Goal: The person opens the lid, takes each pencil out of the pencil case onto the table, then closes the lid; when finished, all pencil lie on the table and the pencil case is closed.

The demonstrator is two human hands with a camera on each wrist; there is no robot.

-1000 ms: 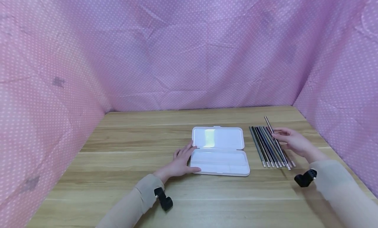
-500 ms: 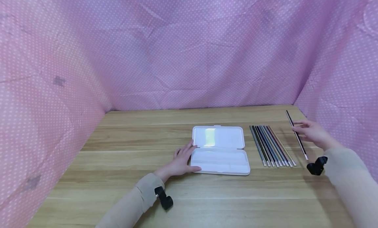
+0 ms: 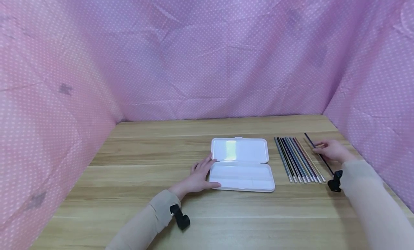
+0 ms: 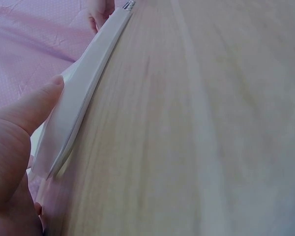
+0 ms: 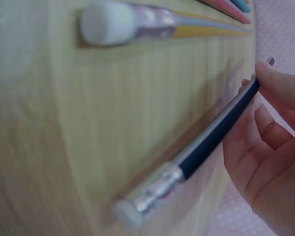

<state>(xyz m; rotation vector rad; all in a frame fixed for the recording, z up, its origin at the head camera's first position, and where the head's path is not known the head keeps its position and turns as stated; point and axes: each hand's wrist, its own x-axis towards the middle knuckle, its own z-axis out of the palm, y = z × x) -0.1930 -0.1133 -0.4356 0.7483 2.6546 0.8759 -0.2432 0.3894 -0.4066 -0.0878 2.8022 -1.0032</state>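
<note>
My right hand (image 3: 331, 150) pinches a dark-barrelled pencil (image 3: 309, 140) between thumb and fingertips, just right of the pencil row (image 3: 299, 160). In the right wrist view this pencil (image 5: 206, 140) slants over the wood, its metal ferrule and white eraser toward the camera. My left hand (image 3: 197, 176) rests against the left side of a white pencil case (image 3: 240, 189), which lies with its lid raised back flat. Seen from the left wrist, the thumb (image 4: 42, 101) touches the case's near edge. The tray of the case holds no pencils.
Several pencils of different colours lie side by side, erasers toward me; a yellow one (image 5: 206, 27) is nearest the right hand. Pink dotted cloth (image 3: 220, 63) hangs around the back and sides of the wooden table (image 3: 145, 145).
My right hand carried the pencil from above the row out to the right, then lowered it and drew it back a little leftward. The left hand and case stay put.
</note>
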